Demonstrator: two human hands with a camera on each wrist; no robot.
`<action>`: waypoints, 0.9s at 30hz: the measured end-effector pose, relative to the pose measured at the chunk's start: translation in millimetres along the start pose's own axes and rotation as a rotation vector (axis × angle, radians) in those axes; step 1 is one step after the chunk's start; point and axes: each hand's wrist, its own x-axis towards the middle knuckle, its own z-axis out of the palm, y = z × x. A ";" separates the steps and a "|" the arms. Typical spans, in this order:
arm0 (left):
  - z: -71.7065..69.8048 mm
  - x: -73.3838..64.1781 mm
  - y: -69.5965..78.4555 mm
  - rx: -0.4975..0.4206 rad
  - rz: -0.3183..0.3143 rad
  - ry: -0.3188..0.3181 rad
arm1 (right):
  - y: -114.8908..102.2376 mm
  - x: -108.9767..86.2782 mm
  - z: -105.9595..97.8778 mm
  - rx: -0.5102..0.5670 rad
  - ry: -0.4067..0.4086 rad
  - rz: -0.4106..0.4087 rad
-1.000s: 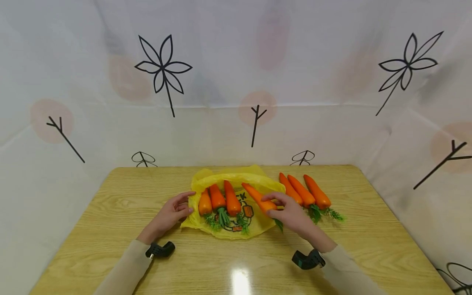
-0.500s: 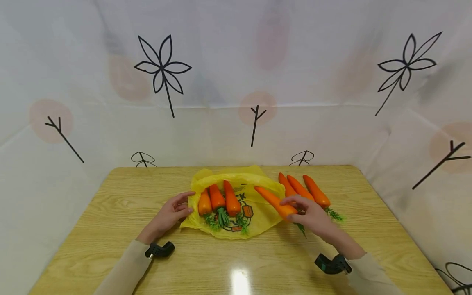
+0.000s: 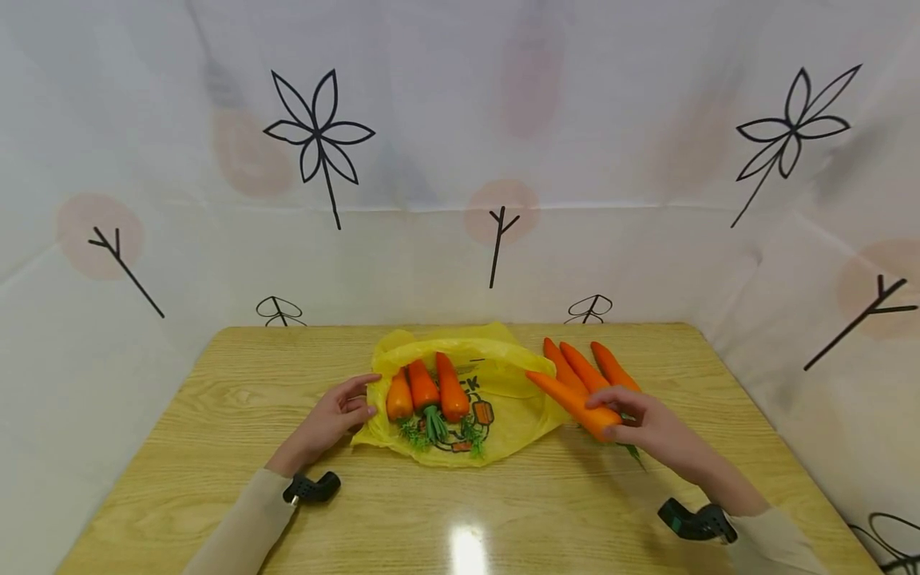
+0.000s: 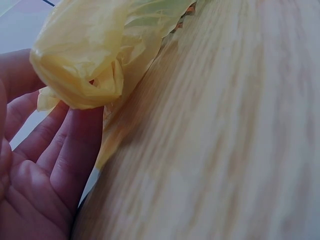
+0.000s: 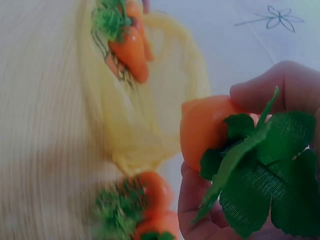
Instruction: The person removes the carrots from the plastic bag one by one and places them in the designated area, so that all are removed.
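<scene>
My right hand (image 3: 657, 427) grips an orange carrot (image 3: 564, 398) round its thick end, with the tip pointing left over the bag's right edge. Broad green leaves (image 5: 250, 170) stick out from that carrot in the right wrist view. A yellow plastic bag (image 3: 513, 435) lies with its mouth spread towards me, and three carrots (image 3: 453, 391) rest in its left half. My left hand (image 3: 334, 415) holds the bag's left edge; in the left wrist view the folded plastic (image 4: 80, 60) lies between thumb and fingers.
Three more carrots (image 3: 561, 363) lie side by side at the right of the bag, their green tops partly hidden by my right hand. Everything lies on a wooden table (image 3: 388, 519). Behind it hangs a white patterned cloth (image 3: 402, 263).
My right hand has moved right with the carrot, from over the bag to near its right edge and partly in front of the loose carrots. My left hand has stayed put.
</scene>
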 end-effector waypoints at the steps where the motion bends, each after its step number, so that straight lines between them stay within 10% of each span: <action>1: 0.2 -0.2 0.2 -0.001 -0.003 0.001 | 0.3 -2.1 -2.5 0.002 0.003 0.000; 27: -0.6 -0.3 1.7 -0.002 -0.006 -0.003 | 31.5 -26.6 -69.6 -0.178 0.187 0.083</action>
